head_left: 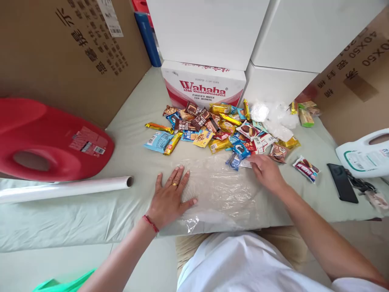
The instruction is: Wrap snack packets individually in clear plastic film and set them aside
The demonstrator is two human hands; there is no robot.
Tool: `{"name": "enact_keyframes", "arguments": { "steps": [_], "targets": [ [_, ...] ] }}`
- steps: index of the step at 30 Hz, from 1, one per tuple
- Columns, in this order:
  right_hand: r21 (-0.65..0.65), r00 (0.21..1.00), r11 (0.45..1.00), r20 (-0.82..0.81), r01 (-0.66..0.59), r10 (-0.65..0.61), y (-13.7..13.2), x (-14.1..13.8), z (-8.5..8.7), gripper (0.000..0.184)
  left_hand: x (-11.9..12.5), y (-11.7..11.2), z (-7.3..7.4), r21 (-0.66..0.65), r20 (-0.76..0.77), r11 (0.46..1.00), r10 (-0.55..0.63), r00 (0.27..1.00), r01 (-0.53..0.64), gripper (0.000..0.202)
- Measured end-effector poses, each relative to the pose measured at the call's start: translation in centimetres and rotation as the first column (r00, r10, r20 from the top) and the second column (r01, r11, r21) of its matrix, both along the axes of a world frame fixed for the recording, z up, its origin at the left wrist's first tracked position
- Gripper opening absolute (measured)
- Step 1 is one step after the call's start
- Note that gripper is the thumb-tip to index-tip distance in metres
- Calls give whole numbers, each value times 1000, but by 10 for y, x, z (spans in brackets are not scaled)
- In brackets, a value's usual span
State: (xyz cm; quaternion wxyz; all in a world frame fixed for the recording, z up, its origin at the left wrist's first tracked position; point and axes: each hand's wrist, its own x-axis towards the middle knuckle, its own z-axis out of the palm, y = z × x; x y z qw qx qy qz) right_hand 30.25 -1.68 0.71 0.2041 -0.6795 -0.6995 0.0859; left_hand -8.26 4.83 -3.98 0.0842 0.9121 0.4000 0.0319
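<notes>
My left hand (170, 196) lies flat with fingers spread on the left edge of a clear plastic sheet (219, 190) spread on the pale green table cover. A ring and a red wrist string show on it. My right hand (266, 172) rests on the sheet's far right corner, fingers curled down beside a blue snack packet (234, 160) and a white wrapper; whether it grips anything is hidden. A heap of small snack packets (219, 127) lies just beyond the sheet.
A roll of clear film (65, 188) lies at the left, beside a red plastic stool (45, 140). A Wahaha carton (203, 83) and white boxes stand behind. A black phone (342, 182) and white jug (364, 154) sit right.
</notes>
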Motion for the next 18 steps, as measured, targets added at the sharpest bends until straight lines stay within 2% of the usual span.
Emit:
{"name": "enact_keyframes", "arguments": {
  "steps": [2,5,6,8,10,13,15,18],
  "targets": [
    [-33,978,987,127,-160,163,34,14,10,46,-3,0,-2,1,0,1000,-13,1000,13,96],
    [-226,905,909,169,-349,390,77,23,17,74,-4,1,-4,3,-14,1000,-23,1000,23,101],
    [-281,889,884,162,-374,428,87,25,19,78,-5,1,-4,3,-18,1000,-30,999,30,103],
    [-334,883,861,140,-384,448,99,29,22,69,-6,2,-5,1,-20,999,-47,999,47,106],
    [-325,905,874,105,-361,413,103,36,26,54,-7,3,-5,3,-12,998,-60,998,60,108],
    [-213,964,947,65,-239,258,98,46,30,40,-10,4,-6,-1,-1,998,-68,998,68,107],
    [-104,991,987,47,-123,129,90,49,30,37,-14,1,-7,-7,3,998,-62,998,62,106],
    [18,997,1000,80,-2,0,73,47,26,39,-24,-11,-8,10,7,1000,-15,1000,15,105]
  ]
}}
